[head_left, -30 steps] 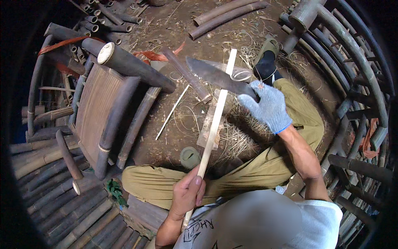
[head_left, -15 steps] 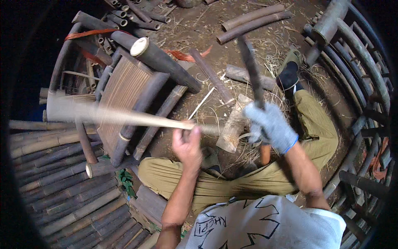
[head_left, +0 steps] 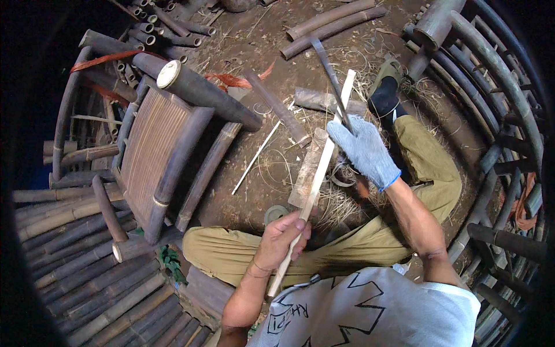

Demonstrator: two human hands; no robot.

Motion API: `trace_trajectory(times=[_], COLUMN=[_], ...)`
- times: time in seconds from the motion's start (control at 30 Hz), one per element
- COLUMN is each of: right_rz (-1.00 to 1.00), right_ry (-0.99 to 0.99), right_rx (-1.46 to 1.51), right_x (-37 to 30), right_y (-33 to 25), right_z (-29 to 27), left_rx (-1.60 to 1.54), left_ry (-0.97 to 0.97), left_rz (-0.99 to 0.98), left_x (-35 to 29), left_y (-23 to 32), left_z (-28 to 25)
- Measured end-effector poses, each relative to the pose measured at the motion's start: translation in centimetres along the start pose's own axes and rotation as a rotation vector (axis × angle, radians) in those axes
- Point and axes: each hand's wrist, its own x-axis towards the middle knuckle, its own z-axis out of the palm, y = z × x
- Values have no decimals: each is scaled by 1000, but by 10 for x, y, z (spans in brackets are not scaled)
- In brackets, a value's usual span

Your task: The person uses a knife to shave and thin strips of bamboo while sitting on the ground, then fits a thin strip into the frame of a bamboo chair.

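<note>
A long pale bamboo strip (head_left: 319, 176) slants from near my lap up to the right, gripped near its lower end by my bare left hand (head_left: 284, 236), thumb on top. My right hand (head_left: 365, 151), in a grey-white knit glove, is closed around a long knife (head_left: 329, 72) with a narrow dark blade pointing away from me. Just beyond the glove, blade and strip cross in view; I cannot tell whether they touch. Behind the strip, a worn wooden block (head_left: 305, 173) lies on the ground between my legs.
A bamboo chair (head_left: 156, 127) with a slatted panel stands at the left, above a row of bamboo poles (head_left: 110, 272). Another bamboo frame (head_left: 497, 75) lines the right side. Cut bamboo lengths (head_left: 335, 29), shavings (head_left: 341, 214) and a thin pale stick (head_left: 257, 159) lie on the dirt.
The strip has swung from pointing left to slanting up and to the right, beside the gloved hand. My left hand has moved nearer my lap. The knife stays in my right hand.
</note>
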Motion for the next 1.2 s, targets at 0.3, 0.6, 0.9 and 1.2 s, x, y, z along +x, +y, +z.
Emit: trace_trajectory(times=[0.3,0.6,0.9,1.2], right_rz=[-428,-327,-281,-459], right_ry=[-184,22,166,-274], right_rx=[-522,-550,-664,-770], right_x=[-52,-25,-5,-13], right_y=[-9,11,42,29], right_z=[20,2,-24,-23], left_rx=[495,577,577,578], left_ry=[404,336,288,330], left_rz=[295,336,224,116], left_x=[4,-24,-62,-71], left_y=[18,-10,-20,-18], left_z=[10,6,4,1])
